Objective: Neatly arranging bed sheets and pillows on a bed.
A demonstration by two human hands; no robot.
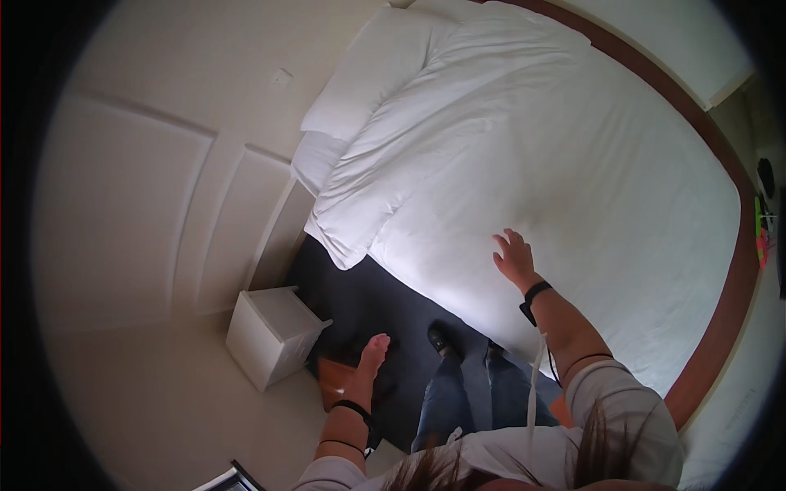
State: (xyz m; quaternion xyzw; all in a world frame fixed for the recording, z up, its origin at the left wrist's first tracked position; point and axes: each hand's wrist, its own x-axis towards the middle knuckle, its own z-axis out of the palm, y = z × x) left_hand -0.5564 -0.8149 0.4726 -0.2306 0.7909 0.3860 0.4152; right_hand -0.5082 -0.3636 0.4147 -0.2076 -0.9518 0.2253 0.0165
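My right hand (516, 255) is over the near side of a bed, its fingers apart and holding nothing. Whether it touches the white duvet (565, 184) below, I cannot tell. The duvet is smooth towards the foot of the bed and creased near the head, where one corner hangs over the side. White pillows (368, 67) rest against the wall. My left hand (374, 355) hangs over the dark carpet between the bed and a white bedside cabinet (276, 331). Its fingers look bent close together, and I see no object in it.
A brown wooden floor strip (731, 294) borders the bed's far side and foot. Panelled wall (135, 208) bears a socket plate (282, 77). An orange-brown object (331, 377) is beside the cabinet. Part of a dark frame (230, 479) shows low left. Brightly coloured items (760, 227) lie far right.
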